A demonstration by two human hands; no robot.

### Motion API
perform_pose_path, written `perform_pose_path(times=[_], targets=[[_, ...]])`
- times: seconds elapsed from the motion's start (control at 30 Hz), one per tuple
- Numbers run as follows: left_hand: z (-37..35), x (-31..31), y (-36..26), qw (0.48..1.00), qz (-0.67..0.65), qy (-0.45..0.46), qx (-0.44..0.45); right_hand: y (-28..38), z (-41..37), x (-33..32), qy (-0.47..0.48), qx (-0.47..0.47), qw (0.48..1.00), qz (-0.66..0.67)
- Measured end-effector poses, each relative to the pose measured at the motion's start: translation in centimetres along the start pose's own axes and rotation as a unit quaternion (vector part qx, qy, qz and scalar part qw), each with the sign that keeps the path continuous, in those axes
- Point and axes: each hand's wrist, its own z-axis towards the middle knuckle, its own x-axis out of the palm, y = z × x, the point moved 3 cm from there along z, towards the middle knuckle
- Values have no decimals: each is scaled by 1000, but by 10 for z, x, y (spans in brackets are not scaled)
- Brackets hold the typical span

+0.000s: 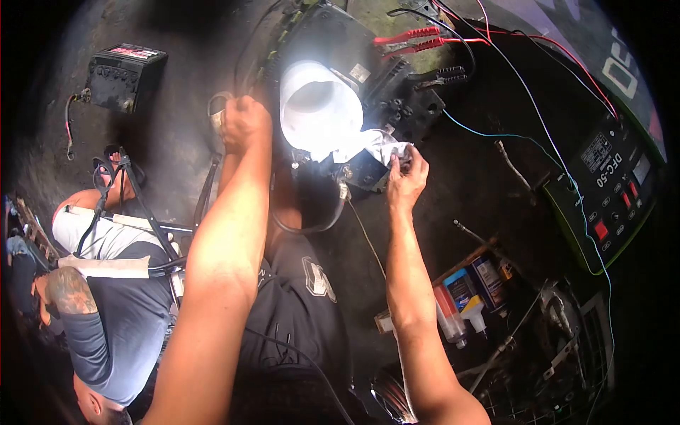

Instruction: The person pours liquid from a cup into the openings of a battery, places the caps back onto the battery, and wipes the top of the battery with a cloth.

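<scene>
My right hand (pixel 408 176) pinches the edge of a crumpled white sheet (pixel 382 146), perhaps cloth or thin plastic. Just above and left of it stands a bright white plastic container (pixel 340 117), its dark opening facing me. Behind and beside the container is a large dark battery (pixel 418 113); red clamps (pixel 411 41) and black clamps (pixel 443 75) lie at its far end. My left hand (pixel 246 124) is closed to the left of the container, around a pale, ring-ended object (pixel 217 112) whose kind I cannot make out. My fingers partly hide it.
A black battery (pixel 117 81) sits on the floor at far left. A charger marked DFC-50 (pixel 602 191) stands right, with wires running toward the clamps. Tubes and boxes (pixel 464 290) lie in a tray lower right. Another person (pixel 117 312) is close on my left.
</scene>
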Motion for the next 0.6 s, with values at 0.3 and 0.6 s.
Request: perform_pose_path(times=[0.3,0.6], targets=[[2,2,3,1000,-3,-3,10,-5,10,4,55,-60,996,-32],[1,4,3,1000,-4,-13,19,14,6,1,13,61,997,-34]])
